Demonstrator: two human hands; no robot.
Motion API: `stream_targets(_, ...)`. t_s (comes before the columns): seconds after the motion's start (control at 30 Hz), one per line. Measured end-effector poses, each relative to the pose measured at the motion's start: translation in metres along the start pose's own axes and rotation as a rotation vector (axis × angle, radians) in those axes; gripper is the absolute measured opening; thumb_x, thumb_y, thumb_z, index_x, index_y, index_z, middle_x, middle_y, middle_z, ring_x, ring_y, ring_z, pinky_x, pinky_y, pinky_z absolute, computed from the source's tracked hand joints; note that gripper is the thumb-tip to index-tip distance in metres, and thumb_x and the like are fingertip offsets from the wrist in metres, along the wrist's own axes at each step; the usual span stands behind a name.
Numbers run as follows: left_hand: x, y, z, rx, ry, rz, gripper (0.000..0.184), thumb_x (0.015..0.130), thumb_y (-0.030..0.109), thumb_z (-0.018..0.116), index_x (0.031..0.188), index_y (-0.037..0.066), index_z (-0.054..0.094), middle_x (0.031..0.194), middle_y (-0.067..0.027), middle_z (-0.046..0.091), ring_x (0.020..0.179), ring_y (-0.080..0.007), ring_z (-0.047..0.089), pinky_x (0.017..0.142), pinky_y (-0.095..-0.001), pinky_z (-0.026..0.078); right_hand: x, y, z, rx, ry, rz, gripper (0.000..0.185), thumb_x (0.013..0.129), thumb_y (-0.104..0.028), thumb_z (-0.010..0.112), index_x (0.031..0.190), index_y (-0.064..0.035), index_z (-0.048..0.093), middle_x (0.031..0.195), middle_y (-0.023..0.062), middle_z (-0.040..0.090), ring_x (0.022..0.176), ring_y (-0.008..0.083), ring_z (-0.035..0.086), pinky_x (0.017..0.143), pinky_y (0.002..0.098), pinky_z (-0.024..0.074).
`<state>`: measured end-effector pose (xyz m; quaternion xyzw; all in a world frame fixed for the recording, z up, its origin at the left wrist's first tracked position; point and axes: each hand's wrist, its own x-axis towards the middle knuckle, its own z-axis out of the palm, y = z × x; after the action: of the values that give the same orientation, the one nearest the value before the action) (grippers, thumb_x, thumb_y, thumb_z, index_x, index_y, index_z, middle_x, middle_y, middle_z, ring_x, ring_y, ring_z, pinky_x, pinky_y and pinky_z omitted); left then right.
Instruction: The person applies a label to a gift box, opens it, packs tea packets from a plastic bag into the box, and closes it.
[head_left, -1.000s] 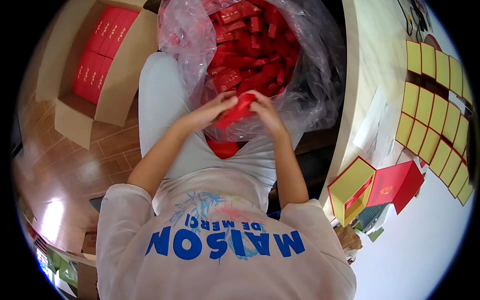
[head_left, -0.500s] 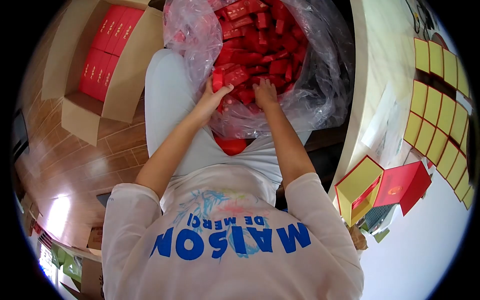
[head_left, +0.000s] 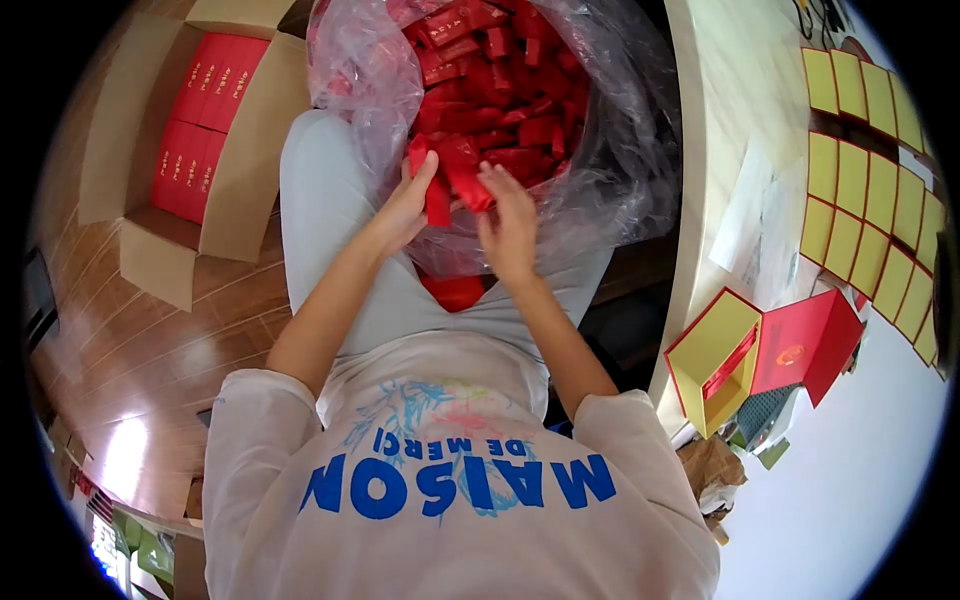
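One red packet [head_left: 438, 205] in the left grip [head_left: 405, 205]

Both forearms stretch forward and slant inward, the left arm [head_left: 322, 285] and the right arm [head_left: 558, 335] bare below the sleeve with the elbows held wide. I can see the left hand [head_left: 402, 208] in a pinch, its thumb [head_left: 427, 167] pointing away from the body. The right hand [head_left: 510, 225] sits a little closer in — back upward, fingers loosely bent and angled toward the other hand, near but not touching it.
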<state>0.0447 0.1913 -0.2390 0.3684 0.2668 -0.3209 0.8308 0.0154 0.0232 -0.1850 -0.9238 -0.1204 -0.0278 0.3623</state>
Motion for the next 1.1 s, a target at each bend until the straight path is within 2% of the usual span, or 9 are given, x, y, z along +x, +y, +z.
stream_targets(0.17,-0.016,0.02,0.006,-0.027,-0.076,-0.021,0.057,0.096,0.051,0.042,0.133,0.008,0.043,0.126,-0.0092,0.056,0.111,-0.0187,0.057,0.095,-0.0359,0.048,0.002,-0.033,0.017,0.123,-0.138,-0.087,0.057,0.077,-0.01,0.063,0.133,-0.0072,0.05,0.14,0.014,0.046,0.127,0.033,0.044,0.104,0.0431,0.0344)
stream_targets(0.23,-0.015,0.022,0.003,-0.115,-0.084,0.022,0.057,0.095,0.052,0.043,0.128,0.005,0.048,0.118,-0.0065,0.061,0.108,-0.0183,0.058,0.092,-0.0344,0.049,0.01,-0.029,0.014,0.101,-0.171,-0.219,0.047,0.081,-0.014,0.06,0.127,-0.006,0.055,0.134,0.015,0.05,0.121,0.0328,0.047,0.1,0.0436,0.0364)
stream_targets(0.37,-0.011,0.027,0.008,-0.198,-0.032,0.012,0.055,0.094,0.052,0.047,0.126,0.008,0.049,0.116,-0.0063,0.061,0.101,-0.0165,0.059,0.087,-0.0326,0.051,0.031,0.021,0.023,0.118,0.133,0.04,0.023,0.088,-0.009,0.053,0.108,-0.0026,0.063,0.111,0.0165,0.056,0.098,0.0333,0.053,0.089,0.0425,0.0407)
stream_targets(0.5,-0.01,0.03,0.012,-0.134,0.161,-0.071,0.048,0.091,0.048,0.056,0.12,0.01,0.051,0.105,-0.0026,0.062,0.091,-0.0131,0.059,0.081,-0.0324,0.052,0.05,0.087,0.065,-0.272,-0.256,0.226,0.04,0.084,-0.007,0.057,0.124,-0.0057,0.053,0.123,0.0175,0.052,0.111,0.0331,0.05,0.096,0.042,0.0402)
stream_targets(0.6,-0.009,0.027,0.006,-0.128,0.174,-0.077,0.043,0.089,0.043,0.062,0.117,0.011,0.052,0.1,-0.0008,0.061,0.087,-0.012,0.059,0.079,-0.0326,0.053,0.05,0.117,0.099,-0.406,-0.411,0.031,0.054,0.078,-0.012,0.065,0.13,-0.0095,0.049,0.124,0.0143,0.051,0.116,0.0319,0.048,0.097,0.044,0.0399)
stream_targets(0.73,-0.009,0.028,0.003,-0.119,0.179,-0.096,0.038,0.088,0.035,0.067,0.114,0.011,0.053,0.098,-0.0003,0.061,0.084,-0.0118,0.059,0.076,-0.0314,0.053,0.054,0.113,0.119,-0.519,-0.533,-0.064,0.041,0.084,-0.01,0.056,0.125,-0.0104,0.055,0.13,0.0147,0.046,0.119,0.0316,0.043,0.101,0.0415,0.0347)
stream_targets(0.8,-0.009,0.027,0.004,-0.113,0.196,-0.117,0.038,0.088,0.034,0.067,0.114,0.011,0.053,0.098,-0.0003,0.061,0.084,-0.0119,0.059,0.075,-0.031,0.053,0.066,0.099,0.112,-0.614,-0.748,0.111,0.032,0.084,-0.01,0.055,0.115,-0.0111,0.063,0.123,0.0141,0.049,0.116,0.0311,0.045,0.1,0.0429,0.0345)
stream_targets(0.93,-0.002,0.023,0.001,-0.098,0.232,-0.038,0.039,0.089,0.034,0.066,0.117,0.011,0.05,0.096,0.0,0.059,0.084,-0.0117,0.058,0.073,-0.0302,0.052,0.054,0.102,0.093,-0.57,-0.708,0.133,0.022,0.081,-0.008,0.056,0.099,-0.0108,0.068,0.115,0.0139,0.05,0.112,0.032,0.046,0.098,0.0436,0.0349)
stream_targets(1.1,-0.005,0.02,0.002,0.048,0.263,0.003,0.044,0.089,0.035,0.065,0.121,0.012,0.046,0.101,-0.0006,0.057,0.085,-0.0105,0.057,0.071,-0.0292,0.051,0.036,0.068,0.033,-0.39,-0.293,-0.08,0.012,0.071,0.0,0.061,0.079,-0.0085,0.065,0.131,0.0175,0.047,0.126,0.0376,0.037,0.11,0.0479,0.0255)
